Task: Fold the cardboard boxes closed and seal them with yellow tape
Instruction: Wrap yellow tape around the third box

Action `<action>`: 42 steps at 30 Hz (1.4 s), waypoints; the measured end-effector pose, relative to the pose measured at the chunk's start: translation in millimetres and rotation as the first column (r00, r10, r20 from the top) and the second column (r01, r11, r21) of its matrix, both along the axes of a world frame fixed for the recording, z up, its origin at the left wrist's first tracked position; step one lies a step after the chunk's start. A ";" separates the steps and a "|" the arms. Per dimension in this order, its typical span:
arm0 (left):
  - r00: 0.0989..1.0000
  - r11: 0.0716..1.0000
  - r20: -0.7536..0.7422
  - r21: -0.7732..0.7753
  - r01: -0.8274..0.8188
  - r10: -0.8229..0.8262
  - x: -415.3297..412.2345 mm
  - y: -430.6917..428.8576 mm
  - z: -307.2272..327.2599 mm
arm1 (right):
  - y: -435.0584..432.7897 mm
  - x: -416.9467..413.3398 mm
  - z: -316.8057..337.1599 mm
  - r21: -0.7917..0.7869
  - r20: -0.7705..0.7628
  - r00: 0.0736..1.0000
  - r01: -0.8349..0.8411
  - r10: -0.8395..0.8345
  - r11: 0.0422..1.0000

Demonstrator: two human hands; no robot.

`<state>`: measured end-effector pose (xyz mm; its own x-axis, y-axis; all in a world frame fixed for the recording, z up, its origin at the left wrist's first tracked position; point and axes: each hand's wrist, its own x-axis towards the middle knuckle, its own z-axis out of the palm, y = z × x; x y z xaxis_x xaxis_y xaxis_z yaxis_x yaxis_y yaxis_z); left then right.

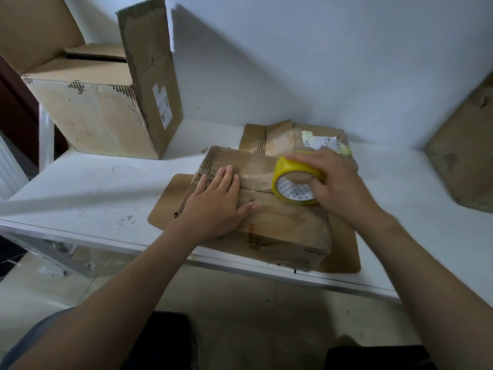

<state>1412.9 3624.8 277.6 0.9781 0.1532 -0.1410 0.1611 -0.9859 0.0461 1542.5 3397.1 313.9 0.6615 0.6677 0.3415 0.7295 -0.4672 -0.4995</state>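
A worn small cardboard box (282,228) lies at the front of the white table (88,193), its top flaps folded down and meeting along a middle seam. My left hand (218,201) presses flat on the left part of the flaps, fingers straight. My right hand (338,182) grips a roll of yellow tape (294,181) and holds it on the box top near the seam, thumb inside the core. No loose strip of tape shows.
A large open cardboard box (106,102) with a raised flap stands at the back left. A flattened box with a label (314,140) lies behind the small one. A brown sheet (344,252) lies underneath it. More cardboard (464,156) leans at the right wall.
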 end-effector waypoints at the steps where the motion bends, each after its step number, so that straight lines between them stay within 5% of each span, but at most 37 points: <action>1: 1.000 1.000 -0.006 -0.005 -0.001 0.001 0.2 -0.2 0.7 | -10.4 3.9 2.6 -0.020 -0.002 1.000 0.009 -0.009 1.000; 5: 1.000 1.000 -0.007 -0.011 0.001 -0.001 1.9 1.4 0.1 | -25.7 -1.2 0.2 0.015 -0.030 0.999 -0.041 0.041 0.999; 12: 1.000 0.998 0.020 -0.056 0.008 -0.007 2.3 2.3 -2.5 | -44.8 -8.5 -24.9 0.338 -0.238 0.966 -0.014 0.099 0.941; 18: 0.991 0.989 0.043 -0.079 0.128 -0.125 10.3 -40.6 1.1 | -41.9 -10.9 -33.5 0.318 -0.234 0.963 -0.054 0.133 0.947; 35: 0.996 0.995 0.001 -0.056 0.087 -0.087 10.7 -49.5 -1.0 | -62.8 1.6 8.9 0.027 0.005 1.000 0.029 -0.029 0.999; 42: 0.997 0.997 -0.066 -0.076 0.031 -0.036 20.1 -62.4 7.4 | -71.8 -3.9 -11.7 0.273 -0.120 0.993 0.035 -0.002 0.961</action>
<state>1433.0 3562.4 285.0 0.9705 0.1069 -0.2161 0.1330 -0.9850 0.1100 1538.6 3325.3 302.2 0.7192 0.5469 0.4286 0.6505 -0.3130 -0.6920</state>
